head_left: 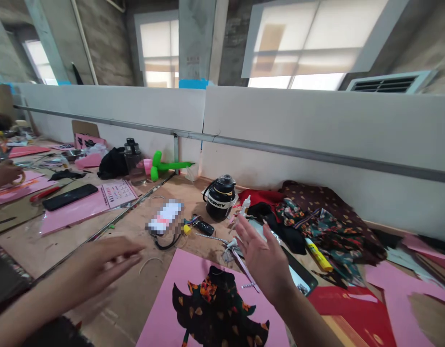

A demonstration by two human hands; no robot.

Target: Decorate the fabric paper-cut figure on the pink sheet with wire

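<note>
My left hand (103, 265) hovers over the table left of the pink sheet, its fingers stretched out and holding nothing. Above the sheet's right side is my right hand (260, 255), palm raised and fingers apart, also with nothing in it. Between and below them lies the pink paper sheet (164, 294). On it sits a dark patterned fabric cutout (218, 308) with pointed, tiered edges and orange flower patches; its lower part runs out of view. Behind my right forearm, a dark-edged phone or tablet (304, 277) is partly covered.
A black bottle (220, 197), a car key (204, 227) and a lit phone (166, 217) stand or lie ahead. Patterned fabric scraps (327, 226), a yellow glue stick (319, 255) and red paper (352, 308) are rightward. Another person's hand (6, 173) shows far left.
</note>
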